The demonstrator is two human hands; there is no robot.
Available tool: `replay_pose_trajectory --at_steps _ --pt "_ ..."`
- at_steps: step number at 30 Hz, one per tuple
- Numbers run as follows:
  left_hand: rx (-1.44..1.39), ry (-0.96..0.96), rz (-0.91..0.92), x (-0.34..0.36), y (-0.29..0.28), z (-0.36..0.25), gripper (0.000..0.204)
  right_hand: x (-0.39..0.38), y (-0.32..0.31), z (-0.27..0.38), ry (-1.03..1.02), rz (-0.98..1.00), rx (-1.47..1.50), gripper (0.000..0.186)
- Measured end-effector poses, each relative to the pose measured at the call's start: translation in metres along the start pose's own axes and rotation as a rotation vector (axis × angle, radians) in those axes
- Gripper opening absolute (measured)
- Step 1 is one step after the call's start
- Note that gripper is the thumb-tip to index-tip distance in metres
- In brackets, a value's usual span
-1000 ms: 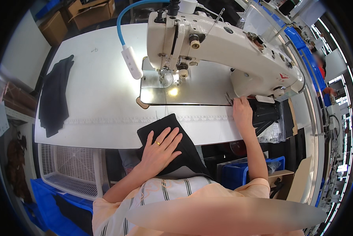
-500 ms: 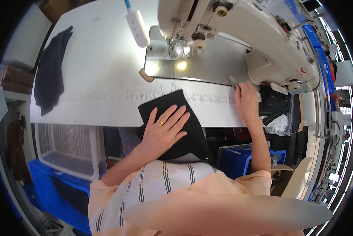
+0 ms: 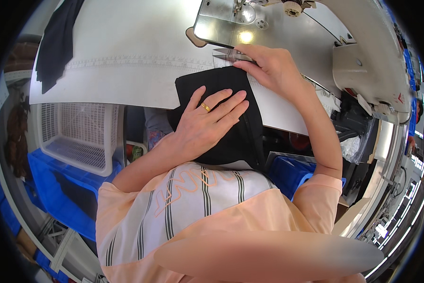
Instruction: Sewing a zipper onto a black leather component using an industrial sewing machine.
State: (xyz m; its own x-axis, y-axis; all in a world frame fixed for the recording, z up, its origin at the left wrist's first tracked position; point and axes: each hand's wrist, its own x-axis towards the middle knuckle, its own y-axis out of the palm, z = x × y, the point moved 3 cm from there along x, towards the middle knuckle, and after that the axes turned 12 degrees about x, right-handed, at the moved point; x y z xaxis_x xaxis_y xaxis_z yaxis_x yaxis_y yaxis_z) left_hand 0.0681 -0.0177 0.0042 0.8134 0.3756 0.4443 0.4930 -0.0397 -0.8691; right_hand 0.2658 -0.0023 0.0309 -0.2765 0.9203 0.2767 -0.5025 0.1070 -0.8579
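Observation:
A folded piece of black fabric [image 3: 207,80] lies over the front edge of the white table [image 3: 122,82], its lower part hanging toward my lap. Flat on top of it rests my left hand [image 3: 205,123], fingers spread, a gold ring on one finger. My right hand [image 3: 273,68] is closed round a pair of metal thread snips [image 3: 227,54], blades pointing left just beyond the fabric's far edge. The blades look parted, with thin thread near them. Behind the snips is the sewing machine [image 3: 372,42] with its shiny metal bed [image 3: 287,42].
Another dark fabric piece [image 3: 58,45] lies at the table's left. Below that side are a white plastic basket [image 3: 77,158] and a blue bin [image 3: 46,184]. A blue crate [image 3: 285,177] stands under the table at right, near black items [image 3: 351,115] and clear plastic.
My right hand has brought the snips left from the table's right side to the fabric's far edge. My left hand stays on the fabric. The whole view has shifted.

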Motion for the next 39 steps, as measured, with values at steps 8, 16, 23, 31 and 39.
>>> replay_pose_trajectory --at_steps 8,16,23,31,39 --pt "0.003 -0.231 0.024 0.036 -0.007 0.040 0.033 -0.084 -0.044 -0.047 0.549 -0.288 -0.324 0.034" --pt "-0.546 -0.367 0.250 0.048 -0.009 0.070 0.028 -0.090 -0.019 0.022 0.413 -0.215 0.753 0.063" --pt "-0.933 -0.714 -0.139 0.026 -0.040 0.148 0.027 -0.053 -0.042 -0.035 0.718 0.125 0.895 0.014" --pt "-0.918 -0.830 0.203 0.008 -0.040 0.184 0.031 -0.037 -0.027 -0.047 0.746 -0.050 0.919 0.024" --pt "-0.079 -0.184 0.108 0.055 -0.058 0.198 0.038 -0.035 -0.029 -0.046 0.738 -0.062 0.971 0.023"
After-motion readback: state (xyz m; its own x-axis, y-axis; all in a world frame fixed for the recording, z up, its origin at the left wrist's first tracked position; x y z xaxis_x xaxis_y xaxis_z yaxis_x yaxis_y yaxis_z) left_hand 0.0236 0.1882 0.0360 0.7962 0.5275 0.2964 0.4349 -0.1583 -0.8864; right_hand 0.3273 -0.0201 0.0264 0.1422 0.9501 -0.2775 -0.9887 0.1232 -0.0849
